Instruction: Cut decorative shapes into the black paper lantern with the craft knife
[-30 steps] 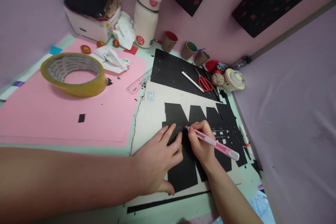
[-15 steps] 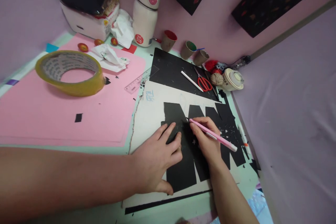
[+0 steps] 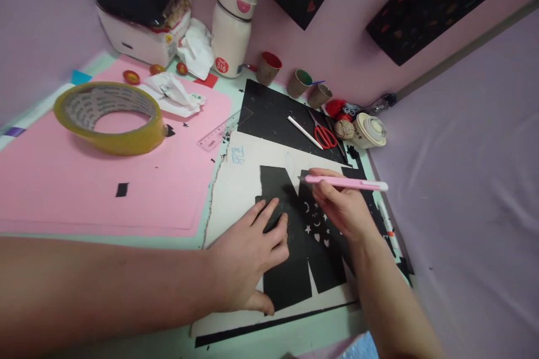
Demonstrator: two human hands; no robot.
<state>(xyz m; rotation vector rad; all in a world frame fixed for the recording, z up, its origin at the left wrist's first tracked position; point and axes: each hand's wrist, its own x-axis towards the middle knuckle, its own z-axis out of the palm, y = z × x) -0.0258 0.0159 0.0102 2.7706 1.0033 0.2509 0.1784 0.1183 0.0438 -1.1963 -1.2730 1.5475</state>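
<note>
My left hand (image 3: 252, 255) lies flat with fingers spread, holding down a black paper cutout (image 3: 290, 272) with slanted flaps. Stars, hearts and moons are cut through the panel to its right. In my right hand (image 3: 343, 205) is a slim pink craft knife (image 3: 349, 181), gripped like a pen. Its dark tip points left, near the gap between two top flaps; whether it touches the paper I cannot tell. Under the cutout is a white board (image 3: 236, 196) with a torn left edge. My right hand and forearm hide much of the cutout's right side.
A yellow tape roll (image 3: 126, 143) rests on pink paper (image 3: 84, 202). Behind the board lie black paper (image 3: 265, 106), red-handled scissors (image 3: 325, 137) and a white stick (image 3: 305, 132). A bottle (image 3: 231, 33) and several small cups stand along the wall. Black decorated boxes (image 3: 425, 11) hang above.
My right hand has lifted and shifted right, and the craft knife has swung from slanting to nearly level. More of the cut shapes now shows. My left hand stays on the paper.
</note>
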